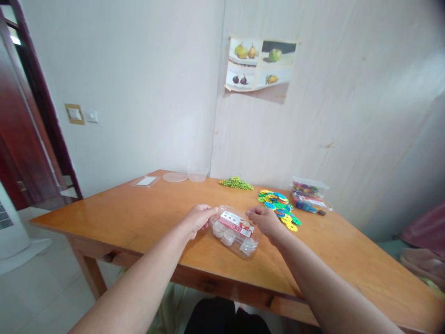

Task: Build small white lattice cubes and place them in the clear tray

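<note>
A clear plastic clamshell box [234, 234] with a red and white label rests on the wooden table near its front edge. Whitish pieces show through its sides; their kind is hard to make out. My left hand [200, 218] is closed on the box's left back corner, thumb along the top. On the opposite side my right hand [266, 220] pinches the right back corner, fingers curled. The lid lies over the box, and I cannot tell whether it is fastened.
Behind my right hand lies a pile of colourful plastic discs [278, 206]. Two filled clear boxes [309, 197] are stacked at the right back. Green pieces [236, 183], a clear tub [198, 173], a round lid [175, 177] and a flat lid [145, 181] line the wall side.
</note>
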Demonstrator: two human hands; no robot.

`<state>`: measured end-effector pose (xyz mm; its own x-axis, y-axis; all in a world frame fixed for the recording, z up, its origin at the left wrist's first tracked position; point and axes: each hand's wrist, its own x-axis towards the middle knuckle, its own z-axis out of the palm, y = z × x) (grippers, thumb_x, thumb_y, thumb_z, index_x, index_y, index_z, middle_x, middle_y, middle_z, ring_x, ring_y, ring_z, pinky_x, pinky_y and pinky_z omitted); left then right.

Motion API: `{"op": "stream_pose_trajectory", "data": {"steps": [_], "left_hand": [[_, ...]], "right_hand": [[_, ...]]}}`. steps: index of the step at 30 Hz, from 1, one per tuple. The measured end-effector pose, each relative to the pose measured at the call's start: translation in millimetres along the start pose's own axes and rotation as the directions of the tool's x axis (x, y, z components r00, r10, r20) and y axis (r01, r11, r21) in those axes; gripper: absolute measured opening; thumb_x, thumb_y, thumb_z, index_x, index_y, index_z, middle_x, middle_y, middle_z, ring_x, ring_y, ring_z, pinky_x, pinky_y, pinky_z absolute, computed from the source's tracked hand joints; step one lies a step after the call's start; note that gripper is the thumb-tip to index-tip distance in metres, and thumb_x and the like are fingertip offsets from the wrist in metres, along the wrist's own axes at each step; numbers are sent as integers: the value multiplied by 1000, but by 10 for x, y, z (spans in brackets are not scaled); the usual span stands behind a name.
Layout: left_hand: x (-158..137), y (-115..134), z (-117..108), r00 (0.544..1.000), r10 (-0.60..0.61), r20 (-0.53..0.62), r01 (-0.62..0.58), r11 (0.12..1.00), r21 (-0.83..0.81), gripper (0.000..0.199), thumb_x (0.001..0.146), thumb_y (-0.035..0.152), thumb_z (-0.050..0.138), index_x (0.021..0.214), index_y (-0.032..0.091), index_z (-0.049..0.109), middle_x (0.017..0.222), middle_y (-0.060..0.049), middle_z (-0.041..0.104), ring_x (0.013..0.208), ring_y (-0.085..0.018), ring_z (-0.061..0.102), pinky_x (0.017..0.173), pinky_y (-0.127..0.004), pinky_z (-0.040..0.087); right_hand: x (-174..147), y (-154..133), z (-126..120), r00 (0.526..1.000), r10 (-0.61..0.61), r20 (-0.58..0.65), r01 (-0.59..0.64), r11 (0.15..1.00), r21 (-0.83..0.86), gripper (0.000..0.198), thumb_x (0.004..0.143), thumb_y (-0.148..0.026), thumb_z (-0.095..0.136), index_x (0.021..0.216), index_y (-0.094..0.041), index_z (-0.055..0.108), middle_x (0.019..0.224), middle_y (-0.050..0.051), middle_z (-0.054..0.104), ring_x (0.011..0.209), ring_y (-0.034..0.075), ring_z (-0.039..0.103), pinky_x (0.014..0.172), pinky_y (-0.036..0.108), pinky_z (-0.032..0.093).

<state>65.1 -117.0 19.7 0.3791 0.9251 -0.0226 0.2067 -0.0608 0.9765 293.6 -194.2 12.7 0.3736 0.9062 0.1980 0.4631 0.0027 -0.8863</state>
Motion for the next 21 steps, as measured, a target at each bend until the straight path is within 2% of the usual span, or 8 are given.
{"op": "stream_pose_trajectory", "data": {"steps": [9, 21], "left_hand": [[38, -33, 27, 999, 5, 32, -4, 999, -35, 50, 62, 64, 69, 64, 20, 48, 48, 7, 43, 41, -7, 34, 42, -23, 18], [119, -127, 41, 998, 45, 43, -43, 998, -45, 48, 64, 64, 69, 71, 18, 54, 49, 7, 42, 41, -6, 28, 43, -24, 14]], "right_hand": [[-71, -27, -42, 1000, 3, 4, -3, 1000, -21, 22, 74, -40, 61, 67, -19, 63, 61, 0, 61, 58, 14, 51, 57, 27, 36], [-152, -13, -11, 1000, 2, 2, -2, 1000, 21, 22, 74, -40, 61, 74, -18, 65, 65, -1, 60, 61, 13, 51, 60, 26, 38]]}}
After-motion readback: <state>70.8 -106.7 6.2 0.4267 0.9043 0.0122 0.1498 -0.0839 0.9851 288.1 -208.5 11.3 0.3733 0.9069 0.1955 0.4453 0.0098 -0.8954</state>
